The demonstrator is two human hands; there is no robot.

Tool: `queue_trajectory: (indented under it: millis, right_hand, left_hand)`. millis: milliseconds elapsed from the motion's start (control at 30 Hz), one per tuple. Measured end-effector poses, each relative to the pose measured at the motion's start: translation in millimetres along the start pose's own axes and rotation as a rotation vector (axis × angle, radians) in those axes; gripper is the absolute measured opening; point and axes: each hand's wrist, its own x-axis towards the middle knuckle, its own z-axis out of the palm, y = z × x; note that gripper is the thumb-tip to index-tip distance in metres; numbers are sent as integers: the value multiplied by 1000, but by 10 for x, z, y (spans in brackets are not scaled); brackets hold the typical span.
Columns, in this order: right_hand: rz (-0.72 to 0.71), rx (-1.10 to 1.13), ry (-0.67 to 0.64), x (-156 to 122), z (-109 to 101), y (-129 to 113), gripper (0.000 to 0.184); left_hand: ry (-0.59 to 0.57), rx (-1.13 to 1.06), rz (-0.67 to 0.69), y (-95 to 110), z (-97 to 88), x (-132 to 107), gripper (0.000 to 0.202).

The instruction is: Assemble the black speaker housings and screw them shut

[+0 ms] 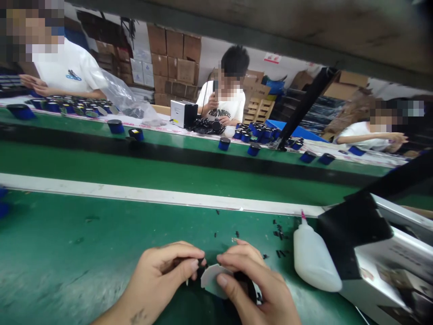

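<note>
Both my hands meet low in the middle of the green work surface. My left hand is closed, pinching a small black part between thumb and fingers. My right hand is closed on a black component with a pale grey rounded piece on it. The two parts touch between my fingertips. Much of the black component is hidden under my right fingers.
A white squeeze bottle lies just right of my hands, beside a grey machine with a black plate. Small black scraps dot the surface. Beyond the conveyor belt, three people sit among blue-black cylindrical parts and cardboard boxes.
</note>
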Motion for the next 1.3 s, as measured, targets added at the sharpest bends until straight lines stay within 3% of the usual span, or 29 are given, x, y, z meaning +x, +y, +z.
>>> queue_trajectory:
  millis: [233,467,600,733,900,967,1133,1300]
  right_hand:
    - [-32,-8,39,26,17,-39,25]
    - [-26,29,35,55,14,-76,26]
    - [-33,24,26,62,10,-89,27]
    - [-38,33,-4,33,19,-59,31]
    - [-65,32,-21,-1,32,-24,28]
    - [-77,24,-5,-9,53,-35,28]
    - [-90,-77,129,-39,129,-109,21]
    - [-77,77,2,-7,57,-119,25]
  left_hand:
    - [-21,146,16,26,0,-22,14]
    - [-49,102,62,33,-5,-19,16]
    - [-61,185,90,40,1,-44,17]
    - [-91,334,190,40,-16,-50,18]
    - [-245,447,349,25,-75,-41,24]
    - [-263,452,246,33,-62,-42,24]
    - [-189,313,-308,84,40,-43,28]
    - [-246,315,-331,143,68,-32,25]
